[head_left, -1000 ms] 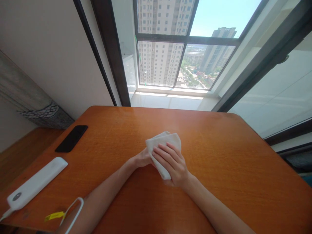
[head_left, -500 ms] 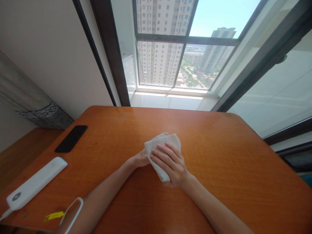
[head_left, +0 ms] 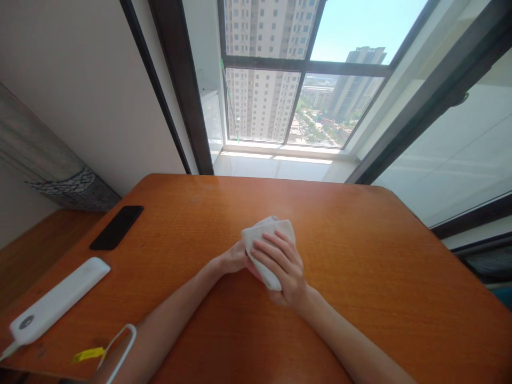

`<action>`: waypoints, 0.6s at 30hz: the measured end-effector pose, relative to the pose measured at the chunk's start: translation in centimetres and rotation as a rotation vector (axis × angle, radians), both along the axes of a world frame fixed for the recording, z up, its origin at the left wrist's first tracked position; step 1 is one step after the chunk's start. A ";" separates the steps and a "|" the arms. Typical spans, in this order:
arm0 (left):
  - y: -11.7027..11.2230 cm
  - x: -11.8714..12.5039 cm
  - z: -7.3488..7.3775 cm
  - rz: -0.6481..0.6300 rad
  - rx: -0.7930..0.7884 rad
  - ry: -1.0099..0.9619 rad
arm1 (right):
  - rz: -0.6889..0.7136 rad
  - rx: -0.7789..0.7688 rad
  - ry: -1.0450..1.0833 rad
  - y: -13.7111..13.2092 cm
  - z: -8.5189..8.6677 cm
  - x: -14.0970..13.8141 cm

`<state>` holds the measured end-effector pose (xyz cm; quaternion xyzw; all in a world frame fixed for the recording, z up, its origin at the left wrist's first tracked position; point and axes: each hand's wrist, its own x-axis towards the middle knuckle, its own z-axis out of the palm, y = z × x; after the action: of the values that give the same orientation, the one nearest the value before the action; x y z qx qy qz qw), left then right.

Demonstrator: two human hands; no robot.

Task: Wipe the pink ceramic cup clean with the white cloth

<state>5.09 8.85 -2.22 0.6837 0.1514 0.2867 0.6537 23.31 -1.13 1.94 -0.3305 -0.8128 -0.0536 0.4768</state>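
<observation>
A folded white cloth (head_left: pixel 269 240) is held between my two hands above the middle of the wooden table (head_left: pixel 344 229). My right hand (head_left: pixel 285 264) lies over its top and right side, fingers bent round it and the thumb low at the near edge. From the left, my left hand (head_left: pixel 236 257) reaches under the cloth and holds it from below; its fingers are mostly hidden. A narrow pinkish patch shows under the cloth's near left edge, and I cannot tell what it is.
At the table's left lie a black phone (head_left: pixel 117 228) and a white power strip (head_left: pixel 60 301). A white cable (head_left: pixel 130 344) with a yellow tag (head_left: pixel 88 354) loops by my left forearm. Beyond the far edge is a window (head_left: pixel 304 65); a curtain (head_left: pixel 76 165) hangs at left.
The cloth has shifted slightly right and its lower corner sits higher. My right hand's fingers are curled more closely round it. Phone and power strip stay in place.
</observation>
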 end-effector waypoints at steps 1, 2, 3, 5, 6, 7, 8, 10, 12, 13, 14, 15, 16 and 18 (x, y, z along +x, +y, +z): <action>0.2 0.0 -0.4 -0.001 0.004 0.015 | -0.003 0.052 -0.086 -0.1 0.2 -0.1; 0.4 -0.1 -0.8 0.000 0.003 0.022 | -0.014 0.084 -0.143 -0.2 0.3 -0.2; 0.6 -0.1 -1.2 0.001 0.005 0.029 | -0.031 0.101 -0.174 -0.3 0.4 -0.4; 0.9 0.0 -1.8 0.009 0.010 0.038 | -0.057 0.108 -0.197 -0.3 0.3 -0.6; 0.9 0.0 -1.9 0.014 0.012 0.038 | -0.062 0.105 -0.203 -0.4 0.3 -0.7; 0.9 0.0 -1.9 0.018 0.012 0.033 | -0.066 0.101 -0.205 -0.4 0.2 -0.7; 0.7 0.0 -1.7 0.019 0.007 0.027 | -0.066 0.100 -0.201 -0.4 0.2 -0.7; 0.4 0.1 -1.1 0.006 -0.015 0.008 | -0.054 0.099 -0.164 -0.4 0.0 -0.6; -0.1 0.1 -0.1 -0.010 -0.054 -0.035 | -0.045 0.043 -0.027 -0.1 -0.3 -0.6; -0.2 0.2 0.4 -0.015 -0.073 -0.064 | -0.052 -0.028 0.091 0.1 -0.5 -0.6; -0.4 0.3 0.8 -0.021 -0.087 -0.092 | -0.080 -0.133 0.244 0.3 -0.8 -0.6; -0.5 0.3 1.3 -0.029 -0.097 -0.114 | -0.125 -0.267 0.410 0.6 -1.1 -0.6; -0.6 0.4 1.6 -0.040 -0.108 -0.127 | -0.179 -0.411 0.567 0.8 -1.4 -0.6; -0.7 0.4 2.0 -0.060 -0.131 -0.124 | -0.269 -0.614 0.766 1.0 -1.7 -0.6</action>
<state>5.54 8.18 -0.25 0.6247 0.1085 0.2982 0.7135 22.68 -0.08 0.21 -0.5531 -0.5083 0.2520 0.6101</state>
